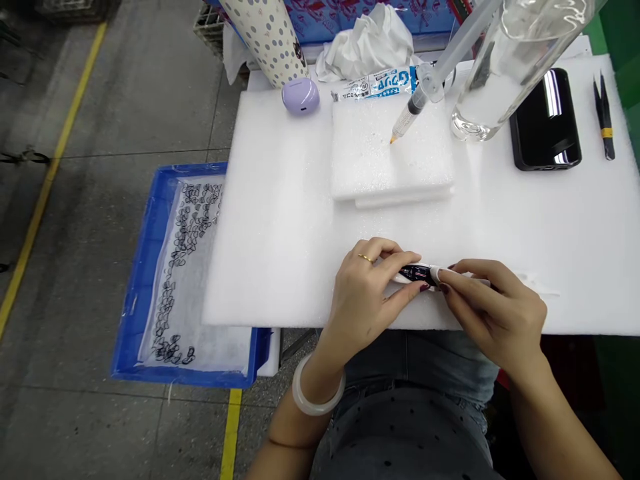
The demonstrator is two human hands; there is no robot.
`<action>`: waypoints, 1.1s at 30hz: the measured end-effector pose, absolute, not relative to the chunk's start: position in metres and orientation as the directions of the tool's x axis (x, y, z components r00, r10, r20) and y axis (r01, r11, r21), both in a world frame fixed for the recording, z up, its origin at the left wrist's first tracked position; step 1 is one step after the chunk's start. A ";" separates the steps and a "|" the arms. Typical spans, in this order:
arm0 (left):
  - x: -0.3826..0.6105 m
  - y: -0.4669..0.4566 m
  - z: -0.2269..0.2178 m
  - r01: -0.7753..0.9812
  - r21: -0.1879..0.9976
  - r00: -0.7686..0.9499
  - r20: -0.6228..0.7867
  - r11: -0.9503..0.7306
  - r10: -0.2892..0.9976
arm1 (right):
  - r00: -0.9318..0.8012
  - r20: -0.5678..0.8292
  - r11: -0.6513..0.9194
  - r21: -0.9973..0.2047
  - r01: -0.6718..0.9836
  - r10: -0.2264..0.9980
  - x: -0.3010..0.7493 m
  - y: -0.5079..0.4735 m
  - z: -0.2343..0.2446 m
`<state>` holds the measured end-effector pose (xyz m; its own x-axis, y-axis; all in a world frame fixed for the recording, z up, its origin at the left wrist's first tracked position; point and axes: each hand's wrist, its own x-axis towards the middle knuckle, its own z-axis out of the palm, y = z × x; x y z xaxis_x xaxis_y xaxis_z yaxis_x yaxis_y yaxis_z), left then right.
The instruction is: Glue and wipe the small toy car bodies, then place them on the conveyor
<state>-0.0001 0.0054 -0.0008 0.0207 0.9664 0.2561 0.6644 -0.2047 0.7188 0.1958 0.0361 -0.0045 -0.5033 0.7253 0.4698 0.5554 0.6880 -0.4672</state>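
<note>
A: Hands at the table's near edge: my left hand (pixel 373 293) and right hand (pixel 493 310) both pinch a small dark strip (pixel 417 272) lying on the white foam sheet (pixel 280 220).

B: Surroundings?

A: Glue syringe (pixel 413 113) on the foam block (pixel 390 160); phone (pixel 545 120) towards the far right corner; blue tray (pixel 145 280) left, over concrete floor (pixel 100 133).
</note>
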 end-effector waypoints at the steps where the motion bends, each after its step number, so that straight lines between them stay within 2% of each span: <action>1: 0.000 0.005 -0.001 0.664 0.719 0.022 0.255 -0.205 0.967 | -0.497 0.471 0.684 -0.463 0.564 0.729 0.196 0.036 -0.005; 10: 0.000 0.006 -0.002 0.669 0.714 0.020 0.257 -0.204 0.966 | -0.518 0.518 0.721 -0.346 0.601 0.681 0.196 0.033 -0.007; 16: 0.001 0.006 -0.001 0.664 0.723 0.003 0.255 -0.192 0.967 | -0.386 0.625 0.696 -0.378 0.611 0.679 0.196 0.030 -0.008; 33: -0.002 0.006 0.000 0.657 0.730 0.036 0.218 -0.187 0.975 | -0.551 0.548 0.766 -0.318 0.559 0.630 0.196 0.034 -0.009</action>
<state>-0.0018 0.0060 -0.0004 0.0362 0.9753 0.2178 0.6575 -0.1874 0.7298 0.1960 0.0344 -0.0087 -0.5509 0.6298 0.5476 0.5591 0.7656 -0.3181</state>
